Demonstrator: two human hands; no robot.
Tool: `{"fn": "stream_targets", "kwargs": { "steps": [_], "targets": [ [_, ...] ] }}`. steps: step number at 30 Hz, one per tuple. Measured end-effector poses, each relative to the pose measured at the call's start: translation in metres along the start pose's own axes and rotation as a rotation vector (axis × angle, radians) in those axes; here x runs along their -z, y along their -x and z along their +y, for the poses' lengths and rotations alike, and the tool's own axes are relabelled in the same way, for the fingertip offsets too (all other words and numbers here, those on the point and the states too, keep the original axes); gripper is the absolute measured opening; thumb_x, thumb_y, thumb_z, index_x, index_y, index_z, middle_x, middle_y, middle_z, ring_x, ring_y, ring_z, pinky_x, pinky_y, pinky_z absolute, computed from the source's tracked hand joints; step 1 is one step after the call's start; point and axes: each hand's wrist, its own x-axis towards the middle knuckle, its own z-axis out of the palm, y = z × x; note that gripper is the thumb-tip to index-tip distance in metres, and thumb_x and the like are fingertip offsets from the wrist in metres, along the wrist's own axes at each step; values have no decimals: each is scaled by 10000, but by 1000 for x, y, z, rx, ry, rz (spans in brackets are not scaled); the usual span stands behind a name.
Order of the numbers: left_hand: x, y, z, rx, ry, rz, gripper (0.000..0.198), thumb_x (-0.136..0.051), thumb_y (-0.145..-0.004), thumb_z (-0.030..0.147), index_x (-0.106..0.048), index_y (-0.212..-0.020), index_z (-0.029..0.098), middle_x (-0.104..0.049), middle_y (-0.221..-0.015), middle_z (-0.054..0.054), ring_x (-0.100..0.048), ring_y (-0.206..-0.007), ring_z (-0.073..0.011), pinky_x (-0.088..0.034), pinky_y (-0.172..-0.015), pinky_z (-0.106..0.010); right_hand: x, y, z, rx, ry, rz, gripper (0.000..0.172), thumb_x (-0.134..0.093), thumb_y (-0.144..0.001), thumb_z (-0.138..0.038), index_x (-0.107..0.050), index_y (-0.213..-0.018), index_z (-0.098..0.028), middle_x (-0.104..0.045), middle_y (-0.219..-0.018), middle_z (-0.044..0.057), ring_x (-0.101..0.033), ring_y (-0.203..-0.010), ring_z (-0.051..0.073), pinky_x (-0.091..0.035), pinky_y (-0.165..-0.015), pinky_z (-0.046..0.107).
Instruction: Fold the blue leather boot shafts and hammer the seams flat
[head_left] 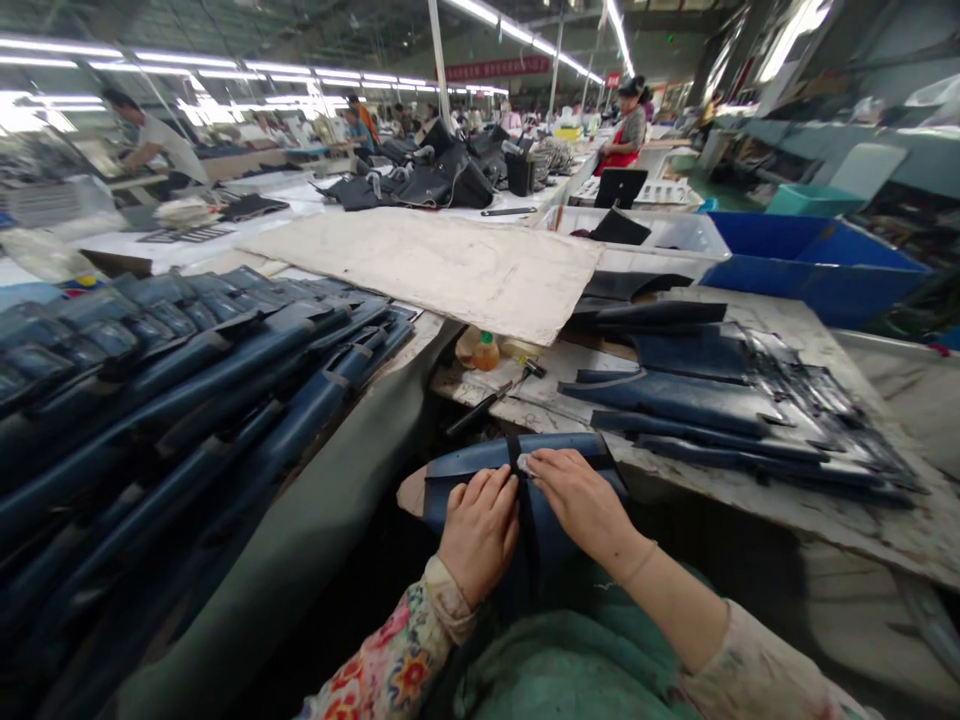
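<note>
A dark blue leather piece (pixel 551 441) lies in front of my lap over a form with a tan, pointed left end (pixel 412 492). A black strap (pixel 514 447) crosses its middle. My left hand (pixel 480 525) bears down on the leather left of the strap, its fingers bent and close together, its thumb hidden. Between the fingertips of my right hand (pixel 581 500) is a small white wad (pixel 523 463), which touches the leather just right of the strap. The underside of the leather is out of sight.
Stacked blue leather pieces (pixel 247 370) cover the left table; more pieces (pixel 675 400) lie on the right bench. A hammer (pixel 532 367), a black-handled tool (pixel 480 410) and an orange bottle (pixel 486 352) sit ahead. Beyond are a pale board (pixel 435 260), a white bin (pixel 705 240) and a blue bin (pixel 817 255).
</note>
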Motion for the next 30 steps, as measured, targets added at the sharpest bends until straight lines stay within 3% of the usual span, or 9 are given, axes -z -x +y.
{"fn": "stream_targets", "kwargs": {
  "steps": [6,14,24,30],
  "targets": [
    [-1,2,-5,-22,34,12,307,-444,-853,170,-565,-1135,179,-608,-1194,-73,-524,-1098,-214,-410,-872,-363,8,-2,-8,80,-73,-51,308,-422,-885,-149,-602,-1129,-204,-609,-1110,55,-508,-1014,169,-454,-910,317],
    [-11,14,-32,-156,-199,235,335,-381,-854,133,-557,-1138,151,-664,-1094,-62,-602,-995,-188,-439,-778,-312,1,-16,-27,122,42,-111,259,-441,-870,-124,-613,-1047,-200,-623,-1056,39,-511,-964,173,-470,-829,281],
    [2,23,-54,-237,-372,325,321,-386,-862,200,-602,-1099,181,-677,-1069,-20,-600,-960,-165,-427,-783,-281,-15,-31,-38,212,48,-102,232,-454,-854,-120,-603,-1014,-196,-625,-1025,30,-515,-919,176,-464,-771,271],
    [4,34,-76,-262,-405,296,319,-439,-836,244,-609,-1103,208,-677,-1081,-5,-617,-946,-167,-444,-789,-276,-19,-36,-45,265,85,-114,230,-476,-836,-135,-570,-1038,-189,-622,-999,34,-516,-895,189,-466,-677,279]
  ]
}}
